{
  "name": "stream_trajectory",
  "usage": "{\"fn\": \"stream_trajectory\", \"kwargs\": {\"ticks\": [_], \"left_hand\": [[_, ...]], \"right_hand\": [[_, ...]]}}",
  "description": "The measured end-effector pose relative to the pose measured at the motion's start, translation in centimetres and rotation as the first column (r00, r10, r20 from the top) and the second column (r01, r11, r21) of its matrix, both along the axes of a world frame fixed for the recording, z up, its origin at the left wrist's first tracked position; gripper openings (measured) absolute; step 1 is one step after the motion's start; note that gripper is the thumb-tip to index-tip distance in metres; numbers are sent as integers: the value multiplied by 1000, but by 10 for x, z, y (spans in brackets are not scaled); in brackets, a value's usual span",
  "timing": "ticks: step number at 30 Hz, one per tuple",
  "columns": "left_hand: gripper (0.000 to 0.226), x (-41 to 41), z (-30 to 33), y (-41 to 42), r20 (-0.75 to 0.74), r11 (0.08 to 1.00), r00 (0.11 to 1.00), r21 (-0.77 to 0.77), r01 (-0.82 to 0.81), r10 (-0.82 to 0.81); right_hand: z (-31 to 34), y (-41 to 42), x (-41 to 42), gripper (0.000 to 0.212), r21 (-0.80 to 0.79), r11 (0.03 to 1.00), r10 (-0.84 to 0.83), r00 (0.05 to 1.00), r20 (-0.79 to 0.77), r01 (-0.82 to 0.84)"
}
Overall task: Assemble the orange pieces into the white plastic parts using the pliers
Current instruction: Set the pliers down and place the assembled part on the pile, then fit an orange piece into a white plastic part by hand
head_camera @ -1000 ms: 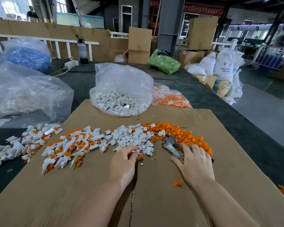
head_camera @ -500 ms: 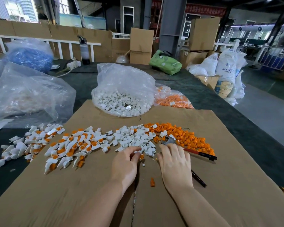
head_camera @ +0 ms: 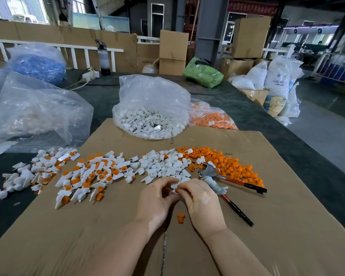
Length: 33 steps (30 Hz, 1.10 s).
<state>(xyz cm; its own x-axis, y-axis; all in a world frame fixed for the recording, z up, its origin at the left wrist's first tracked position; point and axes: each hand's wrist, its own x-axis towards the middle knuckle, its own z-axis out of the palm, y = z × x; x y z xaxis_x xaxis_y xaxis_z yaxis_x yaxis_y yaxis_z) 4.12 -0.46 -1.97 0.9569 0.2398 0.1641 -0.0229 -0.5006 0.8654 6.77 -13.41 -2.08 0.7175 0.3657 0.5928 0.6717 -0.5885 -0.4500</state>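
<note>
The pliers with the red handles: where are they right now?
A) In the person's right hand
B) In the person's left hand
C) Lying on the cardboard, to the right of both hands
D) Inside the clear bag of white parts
C: the pliers lie untouched on the cardboard sheet, while the left hand and right hand pinch a small white part with an orange piece between them.

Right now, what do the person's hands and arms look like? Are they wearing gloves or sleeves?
No gloves and no sleeves. The left hand and the right hand are both bare, and both forearms are bare right down to the bottom edge of the picture. I see no watch, bracelet or ring on them, and no bandage or tape. The fingernails look short and plain.
</note>
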Motion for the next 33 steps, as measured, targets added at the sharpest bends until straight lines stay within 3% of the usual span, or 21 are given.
{"fn": "stream_trajectory", "kwargs": {"ticks": [13,21,26,33], "left_hand": [[30,-2,-5,-5,34,993,999,122,-2,-3],[31,-4,-2,-1,-7,996,1000,-86,-30,30],[30,-5,-1,-1,-1,992,1000,-127,-25,25],[26,-5,-2,-4,42,1000,999,2,3,-4]], "right_hand": [[2,2,-3,10,-53,999,5,1000,30,-3],[2,-5,-2,7,136,989,-45,995,-90,57],[0,-4,-3,11,99,995,-19,998,-64,25],[0,-2,-4,10,-16,1000,26,999,43,-25]]}}
